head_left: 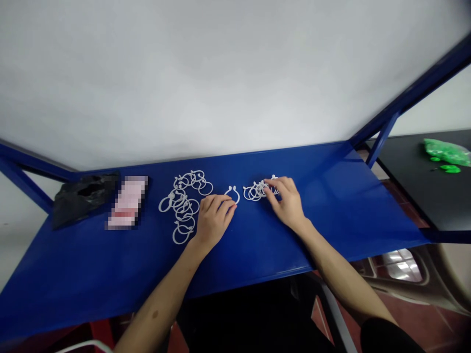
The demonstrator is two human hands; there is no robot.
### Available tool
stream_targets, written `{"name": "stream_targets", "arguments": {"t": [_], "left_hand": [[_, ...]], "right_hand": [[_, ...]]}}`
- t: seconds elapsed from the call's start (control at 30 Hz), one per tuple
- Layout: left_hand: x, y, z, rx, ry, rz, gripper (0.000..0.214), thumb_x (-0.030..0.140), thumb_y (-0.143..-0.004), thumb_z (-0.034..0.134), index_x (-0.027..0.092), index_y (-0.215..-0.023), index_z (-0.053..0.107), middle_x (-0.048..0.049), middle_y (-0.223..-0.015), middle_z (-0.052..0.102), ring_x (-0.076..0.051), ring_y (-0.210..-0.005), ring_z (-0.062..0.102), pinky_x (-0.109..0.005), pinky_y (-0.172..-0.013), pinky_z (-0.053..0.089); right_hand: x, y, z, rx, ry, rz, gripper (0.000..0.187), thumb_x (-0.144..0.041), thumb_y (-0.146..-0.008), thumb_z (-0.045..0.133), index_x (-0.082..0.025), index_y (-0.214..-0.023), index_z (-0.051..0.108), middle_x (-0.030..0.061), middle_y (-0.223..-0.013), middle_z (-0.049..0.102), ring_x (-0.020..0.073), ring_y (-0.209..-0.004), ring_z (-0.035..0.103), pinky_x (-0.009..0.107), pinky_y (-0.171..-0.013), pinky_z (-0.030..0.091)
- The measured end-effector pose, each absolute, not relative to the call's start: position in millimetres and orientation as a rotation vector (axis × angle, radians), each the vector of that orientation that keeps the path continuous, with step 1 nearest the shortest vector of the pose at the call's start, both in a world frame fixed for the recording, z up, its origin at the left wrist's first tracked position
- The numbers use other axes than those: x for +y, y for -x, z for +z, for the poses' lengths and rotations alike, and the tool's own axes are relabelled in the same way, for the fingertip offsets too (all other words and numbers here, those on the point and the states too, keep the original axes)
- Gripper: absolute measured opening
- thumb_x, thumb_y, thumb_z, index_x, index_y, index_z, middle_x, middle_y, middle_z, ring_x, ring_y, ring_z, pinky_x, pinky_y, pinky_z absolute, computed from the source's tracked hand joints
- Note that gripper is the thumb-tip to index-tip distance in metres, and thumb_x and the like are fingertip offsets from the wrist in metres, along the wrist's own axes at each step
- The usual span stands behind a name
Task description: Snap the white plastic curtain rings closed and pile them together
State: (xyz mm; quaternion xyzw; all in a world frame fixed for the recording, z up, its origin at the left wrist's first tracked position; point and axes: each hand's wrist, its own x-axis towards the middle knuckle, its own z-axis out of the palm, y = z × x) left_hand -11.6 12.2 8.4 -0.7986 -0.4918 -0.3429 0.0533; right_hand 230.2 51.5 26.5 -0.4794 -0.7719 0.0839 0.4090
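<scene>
A single white shower curtain ring [237, 195], with two knobs at its top, lies on the blue tabletop. My left hand [214, 218] has its fingertips closed on the lower left of that ring and hides part of it. To the right, several overlapping white rings [253, 191] form a short row. My right hand [289, 202] curls its thumb and fingers around the right end of this row, partly covering it. Left of my left hand spreads a loose pile of similar white rings [184, 208], some of them interlaced or stacked.
On the left of the blue table [250, 245] lie a crumpled black plastic bag [84, 196] and a blurred pink rectangular item [127, 202]. A white wall [221, 78] rises behind. At right, a dark table [412, 181] bears a bag of green pieces [447, 151].
</scene>
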Motion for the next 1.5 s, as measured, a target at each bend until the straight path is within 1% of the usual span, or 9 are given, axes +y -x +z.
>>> {"name": "stream_targets", "arguments": {"t": [0.2,0.33,0.47,0.63,0.8,1.0,1.13,1.33,1.5], "left_hand": [[-1.2,-2.2,11.5,-1.244,2.517,-1.048,0.009,0.018,-0.092,0.065,0.024,-0.097,0.07,-0.0021,-0.095,0.072,-0.02,-0.09,0.059,-0.035,-0.084,0.045],[-1.6,-3.7,9.9,-1.304,2.525,-1.163,0.01,0.02,-0.092,0.066,0.024,-0.101,0.069,-0.0038,-0.098,0.07,-0.02,-0.092,0.06,-0.035,-0.085,0.048],[2.1,-2.6,9.9,-1.651,2.465,-1.464,0.015,0.027,-0.094,0.063,0.021,-0.108,0.064,-0.0064,-0.101,0.066,-0.02,-0.096,0.062,-0.035,-0.086,0.052],[8.0,3.1,11.2,-2.075,2.617,-1.71,0.011,0.03,-0.095,0.06,0.021,-0.098,0.065,-0.0011,-0.09,0.068,-0.014,-0.079,0.065,-0.028,-0.073,0.052],[6.7,1.1,15.5,-2.064,2.646,-1.771,0.008,0.026,-0.091,0.063,0.021,-0.086,0.066,0.0006,-0.082,0.066,-0.012,-0.07,0.06,-0.026,-0.069,0.049],[1.3,-2.4,13.9,-1.879,2.651,-1.702,0.018,0.015,-0.093,0.055,0.021,-0.078,0.063,0.0012,-0.078,0.062,-0.012,-0.073,0.061,-0.025,-0.071,0.048],[3.0,-0.4,12.7,-1.793,2.702,-1.552,0.016,0.02,-0.096,0.056,0.021,-0.083,0.066,0.0001,-0.081,0.065,-0.013,-0.076,0.063,-0.027,-0.074,0.05],[18.3,17.3,12.3,-1.742,2.432,-1.217,0.019,0.028,-0.097,0.057,0.022,-0.112,0.067,-0.0073,-0.101,0.07,-0.023,-0.097,0.063,-0.041,-0.092,0.05],[30.0,45.8,-1.7,-1.861,2.121,-0.924,0.022,0.03,-0.092,0.06,0.019,-0.109,0.069,-0.0142,-0.108,0.066,-0.033,-0.103,0.058,-0.049,-0.088,0.047]], "right_hand": [[27.5,-201.7,18.9,-2.035,0.998,0.686,0.025,-0.032,-0.1,0.057,-0.022,-0.122,0.061,0.0034,-0.091,0.069,0.0151,-0.077,0.066,0.03,-0.073,0.056],[26.7,-196.3,13.0,-1.916,0.999,0.758,0.019,-0.03,-0.099,0.057,-0.021,-0.115,0.062,0.0005,-0.082,0.068,0.0126,-0.07,0.065,0.025,-0.065,0.054],[27.9,-197.2,14.4,-1.909,0.973,0.729,0.017,-0.03,-0.098,0.058,-0.02,-0.112,0.064,0.0002,-0.08,0.067,0.0121,-0.069,0.063,0.025,-0.067,0.054],[27.6,-197.2,16.7,-1.96,0.891,0.738,0.015,-0.028,-0.099,0.058,-0.021,-0.109,0.066,0.005,-0.092,0.071,0.0151,-0.079,0.066,0.03,-0.075,0.056],[26.6,-196.9,16.4,-1.994,0.774,0.752,0.015,-0.024,-0.101,0.053,-0.022,-0.103,0.068,0.0064,-0.093,0.071,0.0182,-0.086,0.067,0.035,-0.079,0.056],[21.9,-198.3,14.1,-2.095,0.683,0.687,0.017,-0.015,-0.101,0.049,-0.021,-0.103,0.065,0.0066,-0.092,0.069,0.0183,-0.083,0.064,0.035,-0.076,0.054],[22.7,-197.0,13.1,-2.123,0.707,0.644,0.018,-0.017,-0.102,0.049,-0.022,-0.106,0.065,0.0063,-0.092,0.069,0.0183,-0.083,0.063,0.035,-0.076,0.055],[41.3,-210.7,19.5,-1.927,1.032,0.378,0.014,-0.023,-0.1,0.054,-0.022,-0.106,0.067,0.0085,-0.1,0.067,0.0206,-0.093,0.065,0.037,-0.08,0.055],[61.9,-237.1,17.9,-1.86,1.268,0.184,0.015,-0.026,-0.099,0.056,-0.022,-0.101,0.07,0.0079,-0.094,0.069,0.0227,-0.085,0.062,0.04,-0.079,0.052]]}}
